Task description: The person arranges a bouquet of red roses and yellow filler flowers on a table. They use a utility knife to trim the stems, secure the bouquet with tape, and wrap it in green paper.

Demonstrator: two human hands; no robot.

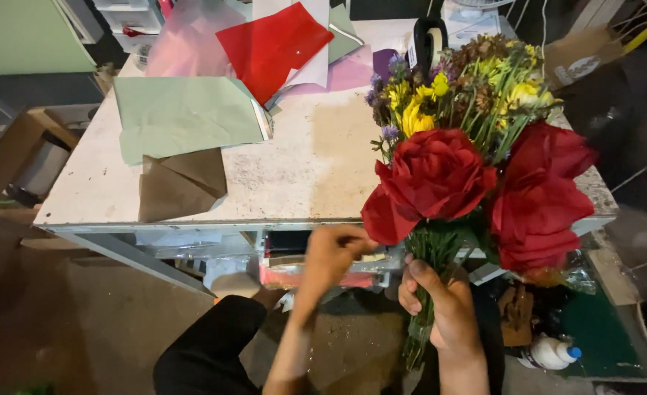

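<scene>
My right hand [440, 303] grips the green stems [432, 252] of a bouquet held upright in front of the table. The bouquet has two big red roses, one [432, 175] at the centre and one [539, 197] to its right, with yellow and purple small flowers [470, 88] behind them. My left hand [332, 256] is just left of the stems, its fingertips pinched on a lower red petal [382, 219] of the centre rose.
A worn white table [294, 161] carries sheets of wrapping paper: pale green [184, 113], brown [181, 183], red [272, 44] and pink [184, 44]. Black scissors [427, 40] lie at the back. A white bottle with a blue cap [550, 355] lies on the floor at the right.
</scene>
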